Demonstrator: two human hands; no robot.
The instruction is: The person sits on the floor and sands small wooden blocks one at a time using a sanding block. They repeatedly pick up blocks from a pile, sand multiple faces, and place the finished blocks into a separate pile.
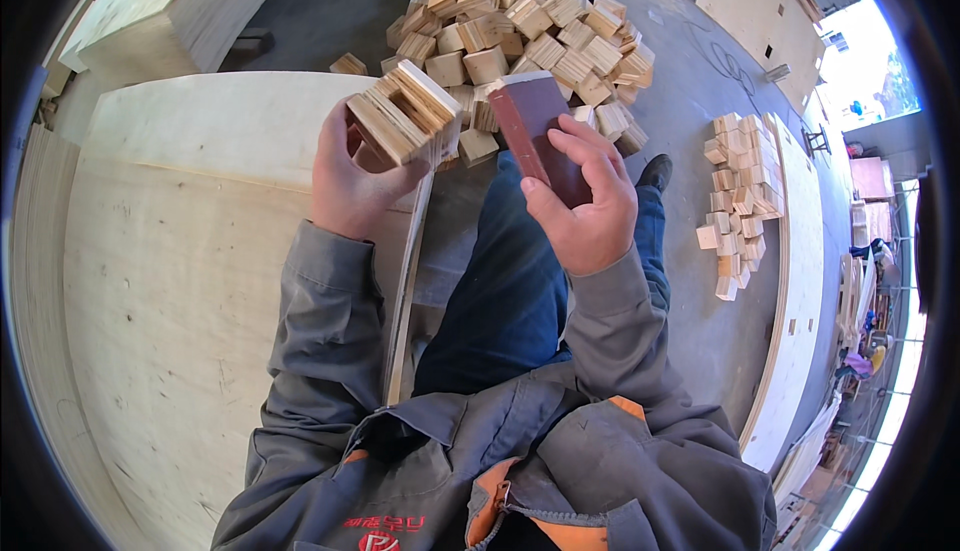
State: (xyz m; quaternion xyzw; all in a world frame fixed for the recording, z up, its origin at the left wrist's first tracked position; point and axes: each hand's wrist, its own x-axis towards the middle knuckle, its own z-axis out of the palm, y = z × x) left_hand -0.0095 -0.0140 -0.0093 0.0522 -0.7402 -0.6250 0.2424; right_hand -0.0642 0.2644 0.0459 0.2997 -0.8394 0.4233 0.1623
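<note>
My left hand (pixel 352 186) is closed around a plywood block (pixel 392 123) with layered edges and a dark gap in its middle, held above the edge of a plywood panel (pixel 190 261). In my right hand (pixel 592 196) is a flat sanding block (pixel 520 131) with a reddish-brown face and a pale top edge. Thumb and fingers grip it by its near right side. The two pieces are held close to each other at about the same height, with a small space between them. My left palm is hidden behind the block.
A large heap of wooden blocks (pixel 545 36) lies on the grey floor ahead. Stacked smaller blocks (pixel 738 201) stand at the right beside a long pale panel (pixel 795 281). At the far left is a big plywood box (pixel 185 21). A cable (pixel 725 63) lies on the floor.
</note>
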